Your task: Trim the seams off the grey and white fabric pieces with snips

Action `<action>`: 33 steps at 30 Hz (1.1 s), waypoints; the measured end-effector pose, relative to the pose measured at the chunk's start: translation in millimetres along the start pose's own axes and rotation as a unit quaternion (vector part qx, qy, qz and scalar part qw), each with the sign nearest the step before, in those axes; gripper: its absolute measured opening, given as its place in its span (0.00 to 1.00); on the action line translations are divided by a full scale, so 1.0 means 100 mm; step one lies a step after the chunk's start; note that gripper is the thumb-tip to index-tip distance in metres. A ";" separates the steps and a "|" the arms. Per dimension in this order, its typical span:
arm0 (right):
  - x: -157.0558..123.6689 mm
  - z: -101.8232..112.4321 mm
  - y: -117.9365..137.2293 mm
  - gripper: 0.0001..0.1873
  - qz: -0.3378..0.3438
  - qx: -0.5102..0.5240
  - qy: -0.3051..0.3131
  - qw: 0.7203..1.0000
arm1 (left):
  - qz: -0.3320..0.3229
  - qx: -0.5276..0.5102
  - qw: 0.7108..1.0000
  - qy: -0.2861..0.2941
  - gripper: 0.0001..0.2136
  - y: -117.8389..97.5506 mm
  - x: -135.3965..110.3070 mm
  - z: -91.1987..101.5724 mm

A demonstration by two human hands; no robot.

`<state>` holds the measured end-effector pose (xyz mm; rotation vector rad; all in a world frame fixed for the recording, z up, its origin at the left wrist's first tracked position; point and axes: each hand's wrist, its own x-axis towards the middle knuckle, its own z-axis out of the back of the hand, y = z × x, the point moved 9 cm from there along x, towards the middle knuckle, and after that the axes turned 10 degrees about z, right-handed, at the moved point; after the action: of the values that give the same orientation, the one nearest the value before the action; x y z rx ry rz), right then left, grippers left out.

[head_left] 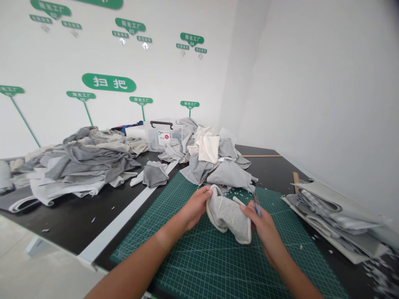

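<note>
A small grey cloth piece [229,214] with pale, thick edges hangs over the green cutting mat [199,257]. My left hand [195,207] pinches its upper left edge between thumb and fingers. At the cloth's right side, my right hand [261,222] is closed, with the thumb against the fabric. Also in the right hand is a pair of small scissors [257,207] with blue handles, blades pointing up and away from the cloth; the fingers hide part of them. A narrow pale strip of the cloth sticks up beside the right thumb.
Behind the cloth lies a heap of grey and cream pieces [208,149]. To its left stand a clear plastic box [152,139] and a large fabric pile [84,162]. Folded sheets [336,220] lie at the right by the wall. Small scraps dot the black table [77,224].
</note>
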<state>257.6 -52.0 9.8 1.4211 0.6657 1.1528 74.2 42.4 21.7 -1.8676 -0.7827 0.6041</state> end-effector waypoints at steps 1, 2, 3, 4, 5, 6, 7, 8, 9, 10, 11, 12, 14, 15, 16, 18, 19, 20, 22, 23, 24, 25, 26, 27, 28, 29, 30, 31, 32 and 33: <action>-0.01 -0.01 -0.02 0.24 -0.025 0.032 -0.004 0.999 | 0.003 -0.003 1.000 0.019 0.16 -0.02 -0.03 -0.06; -0.03 -0.03 -0.03 0.24 -0.045 0.057 -0.006 0.997 | 0.004 0.004 1.000 0.030 0.16 -0.04 -0.06 -0.10; -0.04 -0.04 -0.04 0.24 -0.059 0.075 -0.007 0.995 | 0.005 0.018 0.999 0.036 0.16 -0.05 -0.08 -0.14; -0.05 -0.06 -0.04 0.24 -0.068 0.086 -0.007 0.994 | 0.004 0.036 0.999 0.034 0.17 -0.05 -0.09 -0.16; -0.06 -0.07 -0.04 0.24 -0.073 0.092 -0.006 0.993 | -0.001 0.058 0.998 0.027 0.17 -0.06 -0.10 -0.16; -0.06 -0.08 -0.04 0.24 -0.073 0.094 -0.006 0.993 | -0.010 0.079 0.997 0.014 0.17 -0.06 -0.10 -0.15; -0.05 -0.08 -0.04 0.23 -0.069 0.092 -0.009 0.993 | -0.021 0.100 0.995 -0.005 0.18 -0.07 -0.09 -0.12; -0.05 -0.07 -0.03 0.23 -0.060 0.087 -0.014 0.994 | -0.034 0.119 0.992 -0.028 0.18 -0.09 -0.08 -0.07; -0.04 -0.05 -0.02 0.22 -0.047 0.078 -0.021 0.996 | -0.048 0.138 0.988 -0.057 0.19 -0.11 -0.07 0.00; -0.03 -0.02 -0.01 0.22 -0.033 0.066 -0.029 0.997 | -0.062 0.156 0.982 -0.086 0.20 -0.13 -0.07 0.07; -0.02 0.01 0.01 0.21 -0.019 0.055 -0.036 0.998 | -0.074 0.174 0.975 -0.116 0.20 -0.15 -0.06 0.15; -0.01 0.03 0.02 0.20 -0.007 0.046 -0.039 0.998 | -0.084 0.193 0.967 -0.143 0.21 -0.17 -0.06 0.22; 0.00 0.07 0.05 0.18 0.011 0.035 -0.040 0.999 | -0.096 0.237 0.950 -0.180 0.20 -0.20 -0.05 0.33; 0.01 0.09 0.06 0.17 0.018 0.026 -0.042 0.999 | -0.096 0.256 0.943 -0.190 0.19 -0.21 -0.04 0.36; 0.02 0.11 0.07 0.17 0.028 0.012 -0.047 0.998 | -0.091 0.269 0.939 -0.195 0.17 -0.20 -0.03 0.39; 0.04 0.18 0.11 0.17 0.047 -0.035 -0.065 0.996 | -0.072 0.278 0.939 -0.189 0.14 -0.17 -0.01 0.40; 0.05 0.21 0.13 0.17 0.055 -0.059 -0.077 0.994 | -0.064 0.276 0.942 -0.181 0.14 -0.16 -0.01 0.38; 0.05 0.24 0.15 0.18 0.063 -0.075 -0.086 0.991 | -0.060 0.271 0.945 -0.172 0.14 -0.16 -0.01 0.36; 0.06 0.24 0.17 0.21 0.073 -0.076 -0.088 0.990 | -0.068 0.257 0.952 -0.150 0.16 -0.19 -0.03 0.28; 0.07 0.24 0.17 0.22 0.075 -0.065 -0.085 0.991 | -0.073 0.244 0.956 -0.142 0.17 -0.21 -0.05 0.25; 0.07 0.24 0.17 0.24 0.075 -0.055 -0.081 0.992 | -0.075 0.229 0.961 -0.137 0.18 -0.22 -0.06 0.23; 0.08 0.24 0.17 0.24 0.073 -0.052 -0.079 0.993 | -0.072 0.211 0.966 -0.132 0.18 -0.23 -0.07 0.22; 0.09 0.26 0.16 0.24 0.071 -0.059 -0.083 0.992 | -0.066 0.193 0.971 -0.126 0.18 -0.23 -0.08 0.20; 0.09 0.30 0.16 0.24 0.070 -0.076 -0.092 0.990 | -0.057 0.174 0.976 -0.116 0.18 -0.22 -0.08 0.19; 0.10 0.34 0.17 0.23 0.073 -0.097 -0.103 0.987 | -0.048 0.156 0.981 -0.105 0.17 -0.21 -0.07 0.18; 0.11 0.38 0.19 0.22 0.080 -0.120 -0.112 0.983 | -0.038 0.138 0.985 -0.093 0.17 -0.21 -0.07 0.17; 0.12 0.41 0.22 0.21 0.089 -0.139 -0.121 0.979 | -0.029 0.122 0.989 -0.081 0.16 -0.20 -0.06 0.15; 0.12 0.44 0.25 0.21 0.098 -0.153 -0.127 0.975 | -0.020 0.109 0.991 -0.071 0.16 -0.21 -0.06 0.14; 0.13 0.45 0.29 0.20 0.105 -0.160 -0.129 0.973 | -0.013 0.099 0.993 -0.066 0.16 -0.22 -0.06 0.14; 0.13 0.47 0.34 0.20 0.111 -0.159 -0.131 0.972 | -0.009 0.091 0.994 -0.062 0.17 -0.25 -0.07 0.13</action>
<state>297.4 -66.5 50.9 1.3595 0.1284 1.1566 54.5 52.5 39.6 -1.6675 -0.7953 0.7602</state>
